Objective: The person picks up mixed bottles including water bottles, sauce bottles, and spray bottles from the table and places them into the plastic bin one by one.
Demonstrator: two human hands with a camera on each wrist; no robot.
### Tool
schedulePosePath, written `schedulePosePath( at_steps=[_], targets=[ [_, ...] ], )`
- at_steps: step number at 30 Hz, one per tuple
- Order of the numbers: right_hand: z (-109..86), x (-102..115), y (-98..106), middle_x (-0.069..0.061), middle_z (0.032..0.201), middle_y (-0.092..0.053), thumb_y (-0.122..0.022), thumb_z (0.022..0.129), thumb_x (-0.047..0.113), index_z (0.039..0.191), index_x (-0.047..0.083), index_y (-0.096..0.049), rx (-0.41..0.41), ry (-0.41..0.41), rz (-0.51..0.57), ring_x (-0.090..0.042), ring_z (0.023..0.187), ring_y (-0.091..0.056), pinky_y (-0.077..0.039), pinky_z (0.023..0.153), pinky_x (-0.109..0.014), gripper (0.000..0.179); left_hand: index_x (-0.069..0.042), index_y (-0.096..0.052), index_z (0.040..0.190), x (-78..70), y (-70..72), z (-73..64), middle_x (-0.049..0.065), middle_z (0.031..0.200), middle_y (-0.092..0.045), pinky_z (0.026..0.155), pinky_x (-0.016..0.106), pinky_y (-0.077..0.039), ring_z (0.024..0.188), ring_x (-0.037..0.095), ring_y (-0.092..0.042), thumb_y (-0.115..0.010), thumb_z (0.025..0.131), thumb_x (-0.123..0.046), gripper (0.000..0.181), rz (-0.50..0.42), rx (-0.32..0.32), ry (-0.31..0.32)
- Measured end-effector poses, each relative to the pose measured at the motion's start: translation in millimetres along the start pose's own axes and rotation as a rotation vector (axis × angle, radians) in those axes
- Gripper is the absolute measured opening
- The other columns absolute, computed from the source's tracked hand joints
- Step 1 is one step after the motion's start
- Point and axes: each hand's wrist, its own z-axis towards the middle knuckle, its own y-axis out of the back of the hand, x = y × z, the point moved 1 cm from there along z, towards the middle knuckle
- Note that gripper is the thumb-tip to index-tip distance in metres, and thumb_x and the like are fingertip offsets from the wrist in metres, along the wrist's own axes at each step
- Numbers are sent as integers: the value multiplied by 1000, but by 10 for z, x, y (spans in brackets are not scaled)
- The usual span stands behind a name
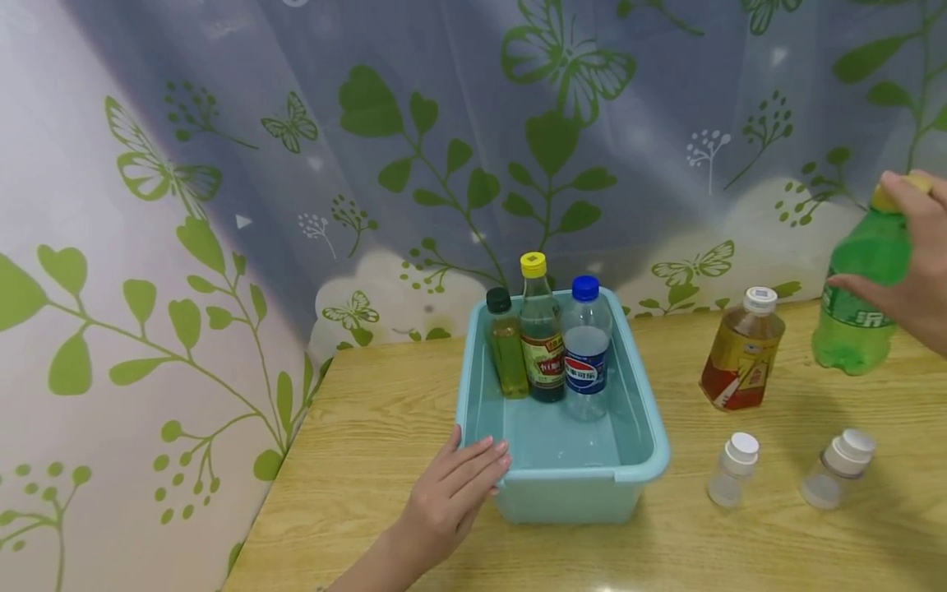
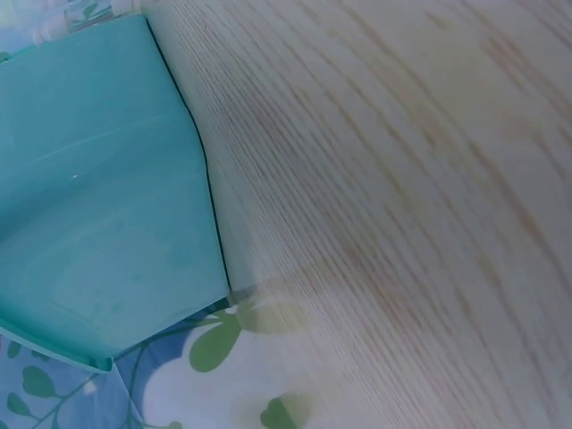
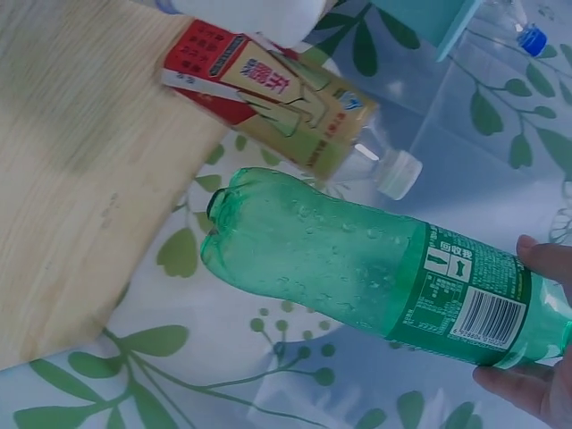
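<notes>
My left hand rests with extended fingers on the front left rim of a light blue plastic basin. At the far right, my right hand holds a green plastic soda bottle around its yellow-capped upper end; the right wrist view shows the bottle's barcode label near the fingers. Inside the basin, towards the back, stand a dark-capped bottle of yellowish liquid, a yellow-capped sauce bottle and a blue-capped Pepsi bottle.
Right of the basin stands a white-capped drink bottle with a red and yellow label. Nearer the front are two small white-capped bottles, one on the left and one on the right. A leaf-patterned curtain hangs behind the wooden table.
</notes>
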Motion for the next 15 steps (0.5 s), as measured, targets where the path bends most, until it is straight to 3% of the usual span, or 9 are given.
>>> schedulePosePath(
  at_steps=[7, 15],
  targets=[
    [35, 135, 89, -30, 143, -31, -25, 71, 89, 146, 9, -30, 32, -17, -18, -45, 133, -28, -22, 114, -53, 110, 2, -67, 110, 1, 1, 2, 15, 111, -68, 97, 54, -44, 100, 30, -66, -51, 98, -14, 26, 1, -3, 1],
    [72, 273, 125, -28, 141, -37, -29, 76, 84, 143, 9, -34, -59, 55, -6, -43, 131, -34, -26, 114, -48, 100, 2, -67, 111, -6, 7, 10, 16, 110, -69, 95, 55, -46, 98, 30, -67, -50, 99, -14, 26, 1, -5, -6]
  ],
)
